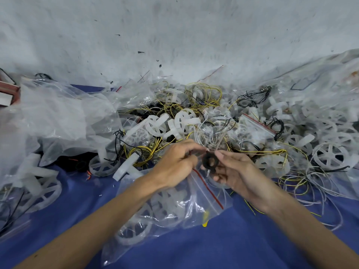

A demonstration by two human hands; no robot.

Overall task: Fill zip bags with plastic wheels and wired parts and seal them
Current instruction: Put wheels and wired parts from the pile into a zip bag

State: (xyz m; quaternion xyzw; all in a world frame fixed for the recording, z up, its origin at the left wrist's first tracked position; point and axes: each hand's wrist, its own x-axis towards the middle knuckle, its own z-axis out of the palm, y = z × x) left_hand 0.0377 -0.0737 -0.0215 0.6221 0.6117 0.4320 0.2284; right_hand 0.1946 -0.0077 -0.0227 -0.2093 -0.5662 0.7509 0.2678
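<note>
The filling step is judged to be in hand: a zip bag [167, 216], already loaded with several plastic wheels [136, 232], is held by its mouth while one more part is brought to it. The left hand [174, 166] is closed in a pinch, apparently on the upper lip of the bag by the red zip strip [209, 189]. The right hand [233, 169] is curled round a black ring [209, 161], which is gripped between thumb and fingertips just at the opening. Whether wires trail from the ring cannot be told.

The bag is laid on the blue tabletop [233, 239] beneath the hands, at 6 o'clock from the view's centre. Its long axis runs from 7 o'clock, where the closed bottom lies, to 1 o'clock, where the mouth is pointed towards the heap of wheels and wired parts [194, 117]. The strip is seen crossing that axis, slanting from 11 to 5 o'clock, and is not yet pressed shut.

For the next move, the ring would need to be slipped past the lip and let go inside. The two lips would then have to be aligned and pinched along the strip. A crumpled clear sheet [64, 117] is piled at 9 o'clock, and a second zip bag [256, 125] is lodged in the heap at 2 o'clock.
</note>
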